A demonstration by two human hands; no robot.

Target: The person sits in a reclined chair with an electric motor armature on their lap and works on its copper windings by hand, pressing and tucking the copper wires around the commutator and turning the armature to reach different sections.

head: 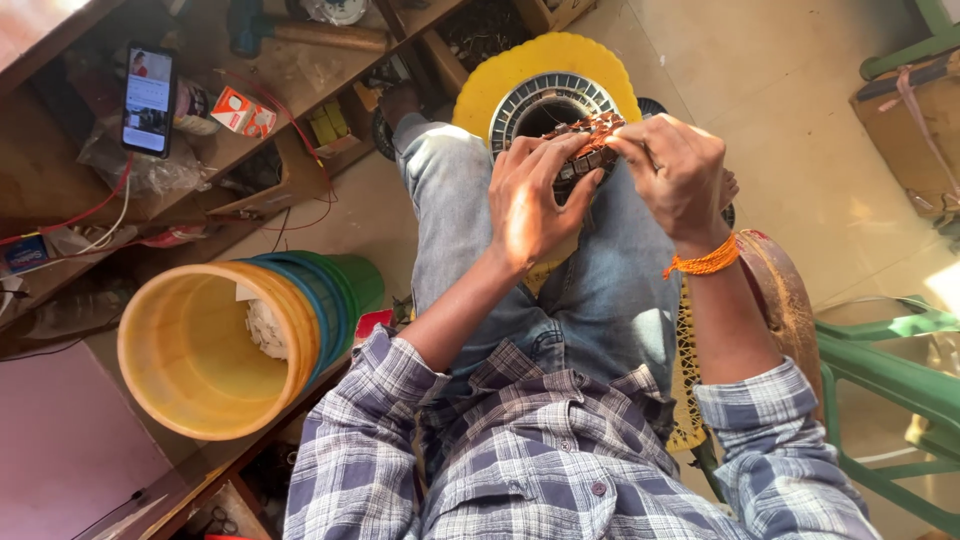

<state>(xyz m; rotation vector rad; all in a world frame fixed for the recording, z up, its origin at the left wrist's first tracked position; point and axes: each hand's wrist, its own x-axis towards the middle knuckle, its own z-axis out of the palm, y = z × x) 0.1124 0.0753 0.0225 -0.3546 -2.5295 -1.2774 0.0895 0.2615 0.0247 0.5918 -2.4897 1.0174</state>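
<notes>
Both your hands hold the copper coil.
Your left hand (530,205) and right hand (672,175) grip the copper coil (590,145) tight; yellow bucket (185,350) at eight o'clock.

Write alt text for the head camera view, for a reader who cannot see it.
A seated person's left hand and right hand together grip a round motor stator with copper windings above their jeans-clad lap. A yellow scalloped plate lies on the floor beyond. Stacked buckets lie on their side at left, below a shelf with a lit phone.
</notes>
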